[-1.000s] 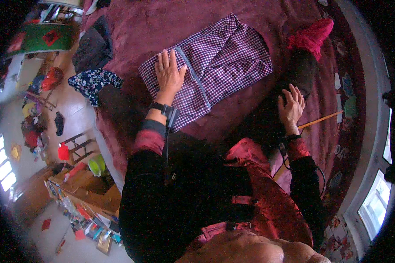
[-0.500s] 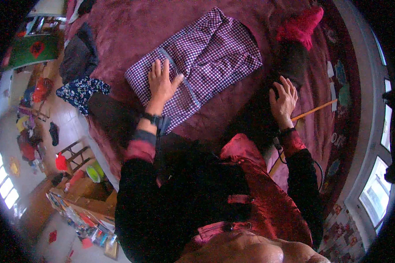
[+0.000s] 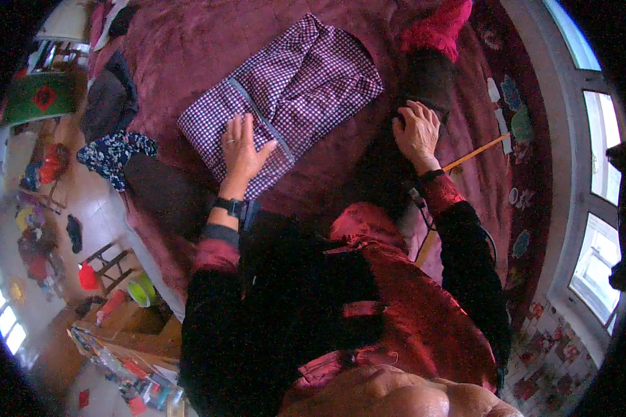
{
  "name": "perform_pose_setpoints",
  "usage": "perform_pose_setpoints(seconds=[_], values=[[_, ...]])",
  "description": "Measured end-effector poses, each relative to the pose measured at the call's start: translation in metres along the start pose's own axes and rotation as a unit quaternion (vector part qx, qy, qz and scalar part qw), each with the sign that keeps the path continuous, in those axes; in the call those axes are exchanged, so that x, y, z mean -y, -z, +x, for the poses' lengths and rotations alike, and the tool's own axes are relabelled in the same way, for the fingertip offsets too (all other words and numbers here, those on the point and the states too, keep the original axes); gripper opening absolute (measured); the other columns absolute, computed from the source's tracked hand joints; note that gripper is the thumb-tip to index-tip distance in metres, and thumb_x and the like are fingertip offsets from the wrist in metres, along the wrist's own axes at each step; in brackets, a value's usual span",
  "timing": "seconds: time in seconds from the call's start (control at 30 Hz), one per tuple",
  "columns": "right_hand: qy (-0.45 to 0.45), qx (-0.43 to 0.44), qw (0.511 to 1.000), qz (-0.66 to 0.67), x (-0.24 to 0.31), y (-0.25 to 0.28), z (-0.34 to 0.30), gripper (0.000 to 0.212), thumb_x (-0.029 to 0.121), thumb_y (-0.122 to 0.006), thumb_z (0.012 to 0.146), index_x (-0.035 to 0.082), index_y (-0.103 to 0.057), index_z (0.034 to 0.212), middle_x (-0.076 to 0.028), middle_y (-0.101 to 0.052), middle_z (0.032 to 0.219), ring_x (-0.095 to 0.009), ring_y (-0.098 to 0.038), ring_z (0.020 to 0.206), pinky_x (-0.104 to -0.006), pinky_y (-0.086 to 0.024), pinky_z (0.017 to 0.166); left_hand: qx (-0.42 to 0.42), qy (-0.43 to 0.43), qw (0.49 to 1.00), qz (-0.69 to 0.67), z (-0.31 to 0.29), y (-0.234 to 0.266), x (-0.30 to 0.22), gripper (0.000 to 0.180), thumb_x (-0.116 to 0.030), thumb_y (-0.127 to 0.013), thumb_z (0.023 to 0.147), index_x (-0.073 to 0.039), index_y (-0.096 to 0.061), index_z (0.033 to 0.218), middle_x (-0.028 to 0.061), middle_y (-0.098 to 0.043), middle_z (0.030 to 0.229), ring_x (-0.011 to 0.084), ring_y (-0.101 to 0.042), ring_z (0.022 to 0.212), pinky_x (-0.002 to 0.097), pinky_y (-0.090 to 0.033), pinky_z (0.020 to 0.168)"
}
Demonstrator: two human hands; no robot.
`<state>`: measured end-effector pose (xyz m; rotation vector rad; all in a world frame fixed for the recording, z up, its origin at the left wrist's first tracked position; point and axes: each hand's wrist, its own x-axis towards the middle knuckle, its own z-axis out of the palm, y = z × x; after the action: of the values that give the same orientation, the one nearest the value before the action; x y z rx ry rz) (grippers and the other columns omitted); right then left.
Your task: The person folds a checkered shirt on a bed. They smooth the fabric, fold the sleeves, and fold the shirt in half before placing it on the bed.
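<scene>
A folded checked cloth garment [image 3: 306, 83] in dark and white, with a bluish zip-like strip across it, lies on the plum-coloured bedspread [image 3: 181, 42]. My left hand [image 3: 244, 153] is spread over its near left part, thumb apart, fingers pointing away from me; it grips nothing. A ring and a dark wristband show on that arm. My right hand [image 3: 418, 133] rests on my dark-trousered leg, fingers loosely bent and partly apart, with nothing seen in it. At the end of that leg is a bright pink fluffy sock [image 3: 442, 28].
A dark garment [image 3: 111, 97] and a blue floral cloth [image 3: 118, 154] lie at the bed's left edge. A thin orange-brown stick [image 3: 476, 153] lies beyond my right wrist. On the left floor stand a stool [image 3: 108, 266] and a green basin [image 3: 142, 288]. Windows [image 3: 598, 257] line the right side.
The whole view has shifted, so the garment, bed and leg appear further left. My left hand has slid slightly nearer me over the cloth. The right hand stays on the leg.
</scene>
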<state>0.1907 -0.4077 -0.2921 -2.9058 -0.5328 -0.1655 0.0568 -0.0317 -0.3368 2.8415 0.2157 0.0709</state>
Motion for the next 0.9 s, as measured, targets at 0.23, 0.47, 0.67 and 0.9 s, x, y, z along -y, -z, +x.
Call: perform_pose_setpoints(seconds=[0.23,0.47,0.67,0.9], values=[[-0.003,0.011,0.995,0.103,0.02,-0.027,0.05,0.048,0.032,-0.066,0.086,0.011,-0.056,0.128,-0.011,-0.056,0.134,-0.034,-0.053,0.12,-0.0467,-0.044,0.098,-0.065,0.396,0.898,-0.181,-0.052,0.024,0.065,0.094,-0.041,-0.069,0.087,0.004,-0.017,0.151,0.0294,-0.025,0.154,0.0424,-0.03,0.14,0.0458,-0.027,0.116],[-0.193,0.092,0.935,0.283,0.027,-0.085,0.103,0.085,0.053,-0.07,0.081,0.001,-0.043,0.142,-0.023,-0.051,0.139,-0.038,-0.05,0.128,-0.0437,-0.041,0.105,-0.039,0.467,0.725,-0.505,-0.053,0.026,0.058,0.096,-0.041,-0.079,0.076,0.006,-0.033,0.146,0.0218,-0.043,0.146,0.0314,-0.046,0.13,0.0427,-0.038,0.107],[-0.274,0.09,0.83,0.478,0.029,-0.092,0.114,0.069,0.034,-0.074,0.084,-0.002,-0.048,0.136,-0.017,-0.062,0.126,-0.029,-0.06,0.112,-0.0378,-0.047,0.096,-0.043,0.474,0.672,-0.567,-0.038,0.024,0.06,0.087,-0.032,-0.082,0.072,0.004,-0.042,0.14,0.0186,-0.054,0.135,0.0311,-0.053,0.12,0.0456,-0.042,0.103],[-0.367,0.138,0.658,0.644,0.032,-0.093,0.125,0.047,0.009,-0.07,0.085,-0.001,-0.054,0.129,-0.009,-0.068,0.107,-0.018,-0.063,0.086,-0.0307,-0.052,0.076,-0.055,0.484,0.698,-0.524,-0.026,0.033,0.061,0.079,-0.023,-0.08,0.073,0.005,-0.045,0.138,0.0185,-0.054,0.134,0.0314,-0.052,0.121,0.0447,-0.043,0.103]])
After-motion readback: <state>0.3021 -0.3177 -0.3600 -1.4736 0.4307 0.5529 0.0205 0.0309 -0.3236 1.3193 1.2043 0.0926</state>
